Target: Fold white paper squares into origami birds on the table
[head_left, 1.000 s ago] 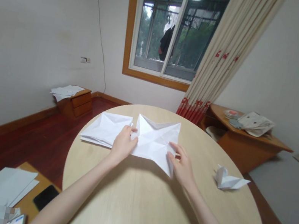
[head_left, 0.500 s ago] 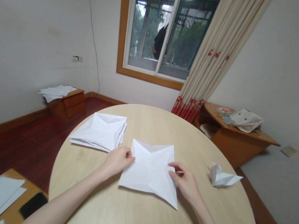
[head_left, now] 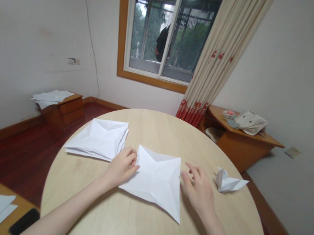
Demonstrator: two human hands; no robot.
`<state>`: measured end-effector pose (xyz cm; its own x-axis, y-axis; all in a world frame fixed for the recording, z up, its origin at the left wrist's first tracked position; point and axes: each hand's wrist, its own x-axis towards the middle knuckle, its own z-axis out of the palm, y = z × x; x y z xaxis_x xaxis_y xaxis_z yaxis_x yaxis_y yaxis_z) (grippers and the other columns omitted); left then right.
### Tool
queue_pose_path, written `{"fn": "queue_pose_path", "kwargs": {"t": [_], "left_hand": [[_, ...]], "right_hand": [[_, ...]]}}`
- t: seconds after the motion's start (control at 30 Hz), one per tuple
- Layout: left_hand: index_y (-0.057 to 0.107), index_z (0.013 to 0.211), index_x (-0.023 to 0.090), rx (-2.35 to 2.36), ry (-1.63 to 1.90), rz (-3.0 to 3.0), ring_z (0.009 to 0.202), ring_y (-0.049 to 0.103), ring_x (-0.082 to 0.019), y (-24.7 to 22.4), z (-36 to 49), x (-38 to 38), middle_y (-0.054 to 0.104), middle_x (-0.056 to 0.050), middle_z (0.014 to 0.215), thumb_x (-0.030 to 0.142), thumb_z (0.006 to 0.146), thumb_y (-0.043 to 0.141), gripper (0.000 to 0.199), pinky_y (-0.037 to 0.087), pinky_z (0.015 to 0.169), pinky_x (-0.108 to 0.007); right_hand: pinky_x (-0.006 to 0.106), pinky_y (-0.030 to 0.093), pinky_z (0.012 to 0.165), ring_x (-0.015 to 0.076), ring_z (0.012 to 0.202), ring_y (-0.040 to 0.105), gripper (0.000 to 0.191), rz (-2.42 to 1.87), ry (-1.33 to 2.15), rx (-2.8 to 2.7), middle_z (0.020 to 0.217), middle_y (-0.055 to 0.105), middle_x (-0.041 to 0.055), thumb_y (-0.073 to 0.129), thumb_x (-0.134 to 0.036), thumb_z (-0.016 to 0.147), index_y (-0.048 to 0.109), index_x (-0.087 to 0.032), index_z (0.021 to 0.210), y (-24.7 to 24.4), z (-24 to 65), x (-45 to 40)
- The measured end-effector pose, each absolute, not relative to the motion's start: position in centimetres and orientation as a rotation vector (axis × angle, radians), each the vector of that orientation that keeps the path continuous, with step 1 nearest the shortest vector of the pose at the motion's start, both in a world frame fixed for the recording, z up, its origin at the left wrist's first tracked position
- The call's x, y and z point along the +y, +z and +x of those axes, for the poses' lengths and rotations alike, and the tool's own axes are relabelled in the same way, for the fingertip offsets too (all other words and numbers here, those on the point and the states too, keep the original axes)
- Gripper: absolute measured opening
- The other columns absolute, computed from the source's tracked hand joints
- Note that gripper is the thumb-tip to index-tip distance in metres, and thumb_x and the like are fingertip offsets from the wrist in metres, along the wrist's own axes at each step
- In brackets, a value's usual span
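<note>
Here's the creased sheet (head_left: 155, 178) on the table (head_left: 125, 225) | left hand (head_left: 120, 166) at its left edge — fingers curled narrow, can't tell if gripping | right hand (head_left: 199, 190) just right, fingers parted | stack (head_left: 100, 138) left, folded bird (head_left: 228, 183) right

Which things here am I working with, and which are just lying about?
Working with:
creased square white paper sheet, left hand at its left edge, right hand beside its right
stack of creased white paper sheets, near the left hand

Lying about:
pointed, folded white paper figure
flat black phone-like object
pale cloth bag
</note>
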<state>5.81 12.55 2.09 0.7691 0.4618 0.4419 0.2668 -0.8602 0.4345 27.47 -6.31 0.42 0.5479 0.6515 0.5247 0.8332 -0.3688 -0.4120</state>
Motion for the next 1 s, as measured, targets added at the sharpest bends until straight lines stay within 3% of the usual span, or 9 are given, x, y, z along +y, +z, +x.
{"fn": "queue_pose_path", "kwargs": {"t": [0.13,0.37,0.53,0.73,0.83,1.0], "left_hand": [[0.047,0.078,0.021,0.185,0.761,2.614,0.106,0.054,-0.022,1.4,6.0,12.8,0.058,-0.007,0.112,0.014,0.083,0.056,0.012,0.043,0.089,-0.033],[0.050,0.091,0.021,0.082,0.521,2.618,0.112,0.054,-0.022,0.3,6.2,12.4,0.055,-0.007,0.122,0.016,0.085,0.059,0.012,0.045,0.093,-0.034],[0.050,0.111,0.022,0.132,0.394,2.680,0.121,0.051,-0.023,-0.2,6.3,11.9,0.050,-0.007,0.134,0.010,0.085,0.053,0.029,0.043,0.101,-0.037],[0.049,0.124,0.016,0.158,0.327,2.705,0.134,0.038,-0.019,-0.8,6.7,10.7,0.043,-0.010,0.144,0.005,0.087,0.041,0.040,0.034,0.111,-0.034],[0.044,0.133,0.012,0.190,0.270,2.735,0.139,0.030,-0.022,-0.9,7.1,10.3,0.037,-0.013,0.148,0.019,0.093,0.044,0.040,0.028,0.114,-0.038],[0.032,0.143,0.011,0.224,0.173,2.834,0.139,0.028,-0.026,-1.1,7.3,10.4,0.028,-0.016,0.152,0.043,0.094,0.046,0.060,0.027,0.113,-0.042]], "right_hand": [[0.041,0.048,0.083,0.0254,0.095,0.056,0.034,-1.930,-0.585,-1.370,0.105,0.060,0.0132,0.039,-0.035,0.094,0.063,-0.019,0.112,0.1,26.6,-5.5],[0.045,0.049,0.092,0.0259,0.111,0.054,0.026,-1.827,-0.501,-1.725,0.121,0.058,0.0130,0.042,-0.023,0.094,0.059,-0.020,0.113,-0.9,25.0,-4.3],[0.047,0.045,0.100,0.0261,0.123,0.049,0.032,-1.900,-0.363,-1.873,0.135,0.052,0.0132,0.044,-0.021,0.093,0.055,-0.019,0.122,-1.8,25.0,-4.1],[0.045,0.040,0.107,0.0247,0.132,0.041,0.042,-1.998,-0.194,-1.936,0.145,0.042,0.0127,0.039,-0.022,0.095,0.047,-0.016,0.135,-2.6,25.2,-4.1],[0.046,0.035,0.111,0.0239,0.137,0.034,0.044,-2.042,-0.117,-1.951,0.149,0.036,0.0109,0.035,-0.026,0.098,0.041,-0.018,0.141,-3.0,25.2,-4.0],[0.049,0.026,0.114,0.0246,0.142,0.019,0.053,-2.113,-0.012,-1.992,0.153,0.027,0.0100,0.031,-0.042,0.099,0.028,-0.020,0.147,-3.5,25.4,-3.9]]}}
